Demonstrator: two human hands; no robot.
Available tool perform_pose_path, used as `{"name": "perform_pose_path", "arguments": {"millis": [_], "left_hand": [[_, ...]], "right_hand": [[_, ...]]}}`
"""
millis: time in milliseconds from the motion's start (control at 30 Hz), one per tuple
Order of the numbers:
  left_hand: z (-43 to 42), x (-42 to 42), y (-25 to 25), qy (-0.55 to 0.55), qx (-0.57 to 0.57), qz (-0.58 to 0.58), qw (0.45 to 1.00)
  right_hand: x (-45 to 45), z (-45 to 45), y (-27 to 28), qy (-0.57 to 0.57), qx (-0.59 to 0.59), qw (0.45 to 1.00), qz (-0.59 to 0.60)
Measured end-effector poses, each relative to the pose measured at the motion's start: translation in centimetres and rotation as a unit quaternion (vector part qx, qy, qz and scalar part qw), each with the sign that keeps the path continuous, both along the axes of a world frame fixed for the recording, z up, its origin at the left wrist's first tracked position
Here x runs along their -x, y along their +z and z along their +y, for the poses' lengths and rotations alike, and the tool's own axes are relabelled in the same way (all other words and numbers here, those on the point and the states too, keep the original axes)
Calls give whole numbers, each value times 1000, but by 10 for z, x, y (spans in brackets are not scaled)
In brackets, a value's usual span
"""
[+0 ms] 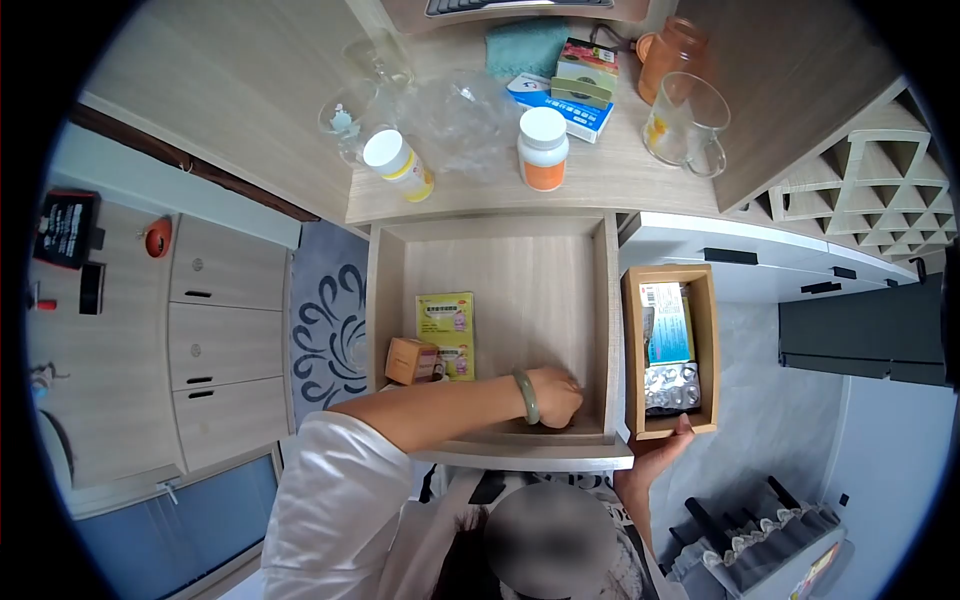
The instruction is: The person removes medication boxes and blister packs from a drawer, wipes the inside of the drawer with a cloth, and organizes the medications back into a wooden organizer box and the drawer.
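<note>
My left hand (554,397), with a green bangle at its wrist, reaches down into the open wooden drawer (500,262), near its front right corner. Its fingers are curled under, and whatever they may hold is hidden. My right hand (655,458) grips the near end of a brown open-topped box (707,350) beside the drawer. Inside that box lie a blue and white medicine box (668,325) and silver blister packs (672,385). In the drawer's left part, a yellow-green packet (446,320) lies flat, next to a small orange-brown carton (411,360).
On the shelf above stand a white and orange bottle (543,150), a white and yellow bottle (400,166), a glass mug (686,125) and an orange jug (672,62). A crumpled clear plastic bag (460,120) and medicine cartons (568,105) lie between them.
</note>
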State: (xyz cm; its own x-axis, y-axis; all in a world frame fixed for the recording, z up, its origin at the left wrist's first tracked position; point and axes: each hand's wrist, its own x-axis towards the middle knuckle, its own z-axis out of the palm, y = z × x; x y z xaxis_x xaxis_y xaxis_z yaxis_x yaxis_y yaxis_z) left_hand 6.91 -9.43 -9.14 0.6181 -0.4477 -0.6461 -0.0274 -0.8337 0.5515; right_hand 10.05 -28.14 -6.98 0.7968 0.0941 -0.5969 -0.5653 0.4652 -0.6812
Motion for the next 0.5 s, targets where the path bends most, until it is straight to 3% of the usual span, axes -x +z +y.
{"name": "perform_pose_path", "arguments": {"millis": [67,133,200,233,267,300,367,400,433,467,500], "left_hand": [[8,-2,12,-19,-31,62,997],[32,3,29,51,-26,136,989],[58,-9,24,-56,87,226,969],[68,1,7,-66,350,110,928],[81,14,-5,-69,582,-16,810],[90,20,23,-70,581,-14,811],[100,27,104,79,407,221,883],[103,34,109,78,406,222,883],[103,41,113,144,260,104,949],[100,46,115,207,104,-19,973],[92,46,109,209,104,-22,972]], "right_hand": [[-1,0,-1,5,2,1000,-5],[-1,0,-3,11,-1,1000,-10],[-2,-3,-5,26,9,999,-21],[-3,-4,-7,25,9,999,-19],[-3,-5,-11,22,5,1000,-12],[-3,-5,-13,18,0,1000,-4],[-3,-6,-13,16,-1,1000,4],[-4,-6,-13,18,1,1000,8],[-3,-5,-12,17,0,1000,7],[-3,-4,-10,16,-5,1000,1],[-3,-3,-9,15,-11,1000,-5]]}}
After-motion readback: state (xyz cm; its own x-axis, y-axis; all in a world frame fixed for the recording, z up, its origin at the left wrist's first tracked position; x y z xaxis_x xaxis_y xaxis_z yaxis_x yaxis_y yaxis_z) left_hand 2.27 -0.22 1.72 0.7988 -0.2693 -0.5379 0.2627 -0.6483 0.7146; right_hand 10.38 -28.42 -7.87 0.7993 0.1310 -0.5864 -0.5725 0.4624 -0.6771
